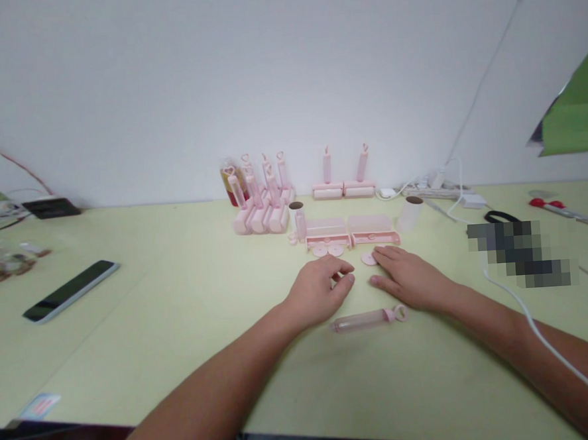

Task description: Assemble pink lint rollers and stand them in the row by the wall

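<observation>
My left hand (321, 290) hovers or rests low over the table with its thumb and curled fingers apart, nothing visible between them. Two pink discs (335, 250) lie just beyond it. The stretched fingers of my right hand (410, 276) touch another pink disc (368, 259) on the tabletop. Closer to me, below both hands, lies a clear pink handle (362, 321) with a ring-shaped end. Past the hands sit two pink lint roller cases (375, 237) with translucent covers. A paper roll (411, 214) stands to their right, another roll (294, 213) to their left.
Several upright pink lint rollers (258, 219) stand at the back, with two more lint rollers (359, 188) by the wall. A phone (72, 291) lies at left. On the right are a power strip (436, 190), a white cable (534, 328) crossing my right arm, and a red-handled tool (547, 203).
</observation>
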A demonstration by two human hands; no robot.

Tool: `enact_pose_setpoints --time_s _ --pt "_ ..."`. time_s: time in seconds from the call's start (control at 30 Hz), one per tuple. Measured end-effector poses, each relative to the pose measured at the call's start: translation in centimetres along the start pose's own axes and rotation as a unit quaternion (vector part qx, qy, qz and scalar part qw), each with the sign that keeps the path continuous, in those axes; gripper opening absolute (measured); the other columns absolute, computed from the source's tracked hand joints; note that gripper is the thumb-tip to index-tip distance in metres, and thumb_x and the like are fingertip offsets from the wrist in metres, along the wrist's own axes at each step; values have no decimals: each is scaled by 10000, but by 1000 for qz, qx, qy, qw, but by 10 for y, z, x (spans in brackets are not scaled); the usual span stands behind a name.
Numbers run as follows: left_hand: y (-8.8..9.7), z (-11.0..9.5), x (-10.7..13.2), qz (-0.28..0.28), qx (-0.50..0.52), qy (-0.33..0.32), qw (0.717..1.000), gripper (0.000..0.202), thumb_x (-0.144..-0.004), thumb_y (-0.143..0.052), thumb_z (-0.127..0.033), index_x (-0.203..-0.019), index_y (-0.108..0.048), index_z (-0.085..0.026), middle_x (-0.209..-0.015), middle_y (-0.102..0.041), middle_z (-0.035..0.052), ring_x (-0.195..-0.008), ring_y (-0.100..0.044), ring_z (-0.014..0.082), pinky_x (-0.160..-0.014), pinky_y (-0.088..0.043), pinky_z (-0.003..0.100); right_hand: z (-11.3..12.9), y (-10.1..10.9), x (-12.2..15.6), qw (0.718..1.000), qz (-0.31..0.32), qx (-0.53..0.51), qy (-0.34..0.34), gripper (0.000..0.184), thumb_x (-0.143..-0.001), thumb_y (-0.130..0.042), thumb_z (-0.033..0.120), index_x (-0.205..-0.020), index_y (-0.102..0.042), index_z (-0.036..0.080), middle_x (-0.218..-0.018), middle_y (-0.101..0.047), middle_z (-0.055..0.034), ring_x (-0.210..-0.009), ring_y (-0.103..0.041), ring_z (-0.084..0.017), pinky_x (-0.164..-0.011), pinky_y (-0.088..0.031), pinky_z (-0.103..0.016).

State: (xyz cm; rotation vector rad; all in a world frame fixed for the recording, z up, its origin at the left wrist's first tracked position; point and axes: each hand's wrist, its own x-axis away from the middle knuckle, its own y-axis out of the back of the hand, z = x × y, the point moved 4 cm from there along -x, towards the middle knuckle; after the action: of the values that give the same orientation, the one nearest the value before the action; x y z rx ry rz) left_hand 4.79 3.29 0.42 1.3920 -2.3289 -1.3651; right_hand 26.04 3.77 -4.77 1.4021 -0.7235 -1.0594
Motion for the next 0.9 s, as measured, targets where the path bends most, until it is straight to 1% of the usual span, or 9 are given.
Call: enact_pose_setpoints --time_s 0.13,0.23,0.33,0.43,0.5,0.63,0.7,0.77,0.9 --pt "-1 -1 -1 9 -3 -1 1000 218 -891 -548 -297 -978 -705 -174 -925 -696 58 -779 -619 162 -749 -492 294 -1 -4 -4 999 -3 17 -28 589 -956 -405 545 -1354 -514 125 -1434 -484 -207 -1295 -443 -350 -1020 -397 -488" --pt "-1 -2 -1 13 -3 0 1000 219 -892 -544 -292 -976 -706 -170 -918 -696 57 -768 -617 159 -741 -489 292 1 -3 -4 999 -15 23 -40 582 -955 -407 543 -1365 -501 141 -1449 -465 -196 -1294 -430 -346 -1022 -386 -491" --pt "-1 -1 -1 15 -2 3 1000 229 -894 -544 -300 -988 -708 -171 -918 -693 57 -760 -615 157 -741 -490 292 7 1 -2 999 -24 18 -30 554 -967 -388 534 -1363 -504 164 -1432 -486 -171 -1279 -436 -332 -1024 -380 -482" --pt "-1 0 -1 17 -3 2 1000 231 -895 -544 -309 -981 -710 -172 -912 -693 58 -758 -613 158 -741 -490 291 13 3 0 1000 -16 9 -9 538 -979 -372 518 -1364 -512 170 -1391 -529 -154 -1257 -451 -321 -1023 -380 -473" --pt "-1 1 -1 18 -3 3 1000 227 -893 -545 -307 -975 -708 -173 -909 -695 57 -756 -613 158 -735 -490 287 13 1 0 1000 -8 7 -5 544 -979 -370 517 -1371 -510 167 -1398 -527 -154 -1252 -455 -323 -1020 -382 -477" --pt "-2 1 0 23 -7 4 1000 228 -893 -541 -308 -980 -705 -175 -914 -697 55 -755 -615 159 -730 -490 283 8 -2 -3 1000 -4 5 -18 554 -982 -361 512 -1390 -494 161 -1433 -501 -156 -1271 -448 -324 -1023 -383 -477" --pt "-3 0 0 28 -8 2 1000 234 -898 -536 -314 -982 -706 -177 -900 -698 52 -744 -613 157 -721 -489 280 6 -1 -4 1000 -16 2 -20 552 -981 -365 511 -1394 -492 168 -1443 -494 -155 -1290 -437 -321 -1033 -377 -477" --pt "-3 -1 0 38 -7 -2 999 238 -900 -534 -319 -981 -709 -179 -885 -699 50 -732 -612 155 -709 -489 275 3 2 -5 999 -42 3 -25 547 -976 -377 509 -1388 -501 170 -1454 -484 -154 -1306 -423 -320 -1051 -361 -480" --pt "-5 -4 1 65 -7 -14 998 240 -897 -532 -313 -979 -715 -180 -880 -706 54 -736 -619 158 -702 -491 269 -13 6 -6 992 -101 19 -76 544 -977 -372 479 -1386 -503 147 -1468 -463 -166 -1328 -403 -331 -1074 -336 -489"
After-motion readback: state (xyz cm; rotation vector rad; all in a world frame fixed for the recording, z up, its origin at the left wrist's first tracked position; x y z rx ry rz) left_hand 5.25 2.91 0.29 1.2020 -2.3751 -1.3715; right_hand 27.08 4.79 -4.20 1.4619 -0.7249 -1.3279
